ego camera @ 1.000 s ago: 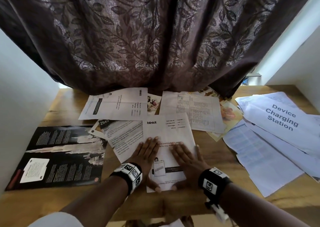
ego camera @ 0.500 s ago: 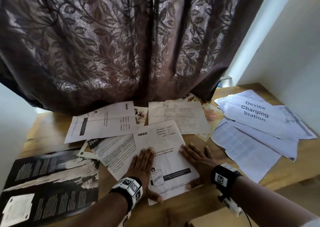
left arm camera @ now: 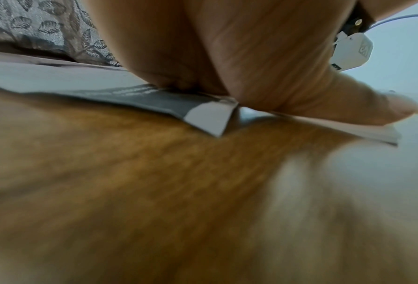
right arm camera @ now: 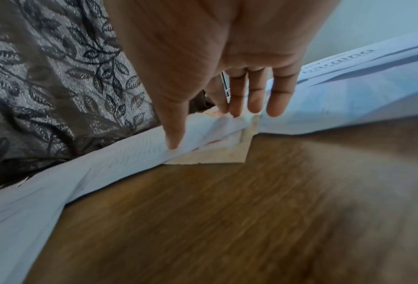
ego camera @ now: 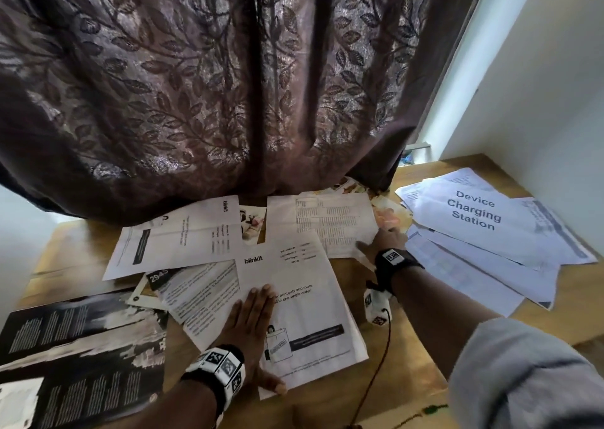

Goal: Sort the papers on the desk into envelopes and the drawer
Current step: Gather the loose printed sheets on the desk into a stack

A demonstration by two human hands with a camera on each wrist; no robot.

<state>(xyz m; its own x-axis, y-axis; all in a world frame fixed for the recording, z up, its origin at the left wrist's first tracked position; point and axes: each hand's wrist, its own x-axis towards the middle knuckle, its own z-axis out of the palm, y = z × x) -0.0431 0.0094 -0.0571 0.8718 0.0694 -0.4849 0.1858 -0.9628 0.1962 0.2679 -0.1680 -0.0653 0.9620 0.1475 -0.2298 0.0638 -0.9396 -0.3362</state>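
Here, left hand [ego camera: 250, 327] flat, fingers straight, pins blinkit sheet [ego camera: 294, 301] on desk [ego camera: 408, 373], likely to stop sliding. Right hand [ego camera: 385, 242] open, fingertips [right arm camera: 254, 107] touching table sheet [ego camera: 333, 222] edge near curtain [ego camera: 228, 85], grasping nothing. No envelopes or drawer in view.

A dark brown curtain [ego camera: 228, 85] with a silvery leaf pattern hangs over the honey-brown wooden desk [ego camera: 402, 356] (white printed sheets [ego camera: 294, 297], one black brochure [ego camera: 81, 356] near left).
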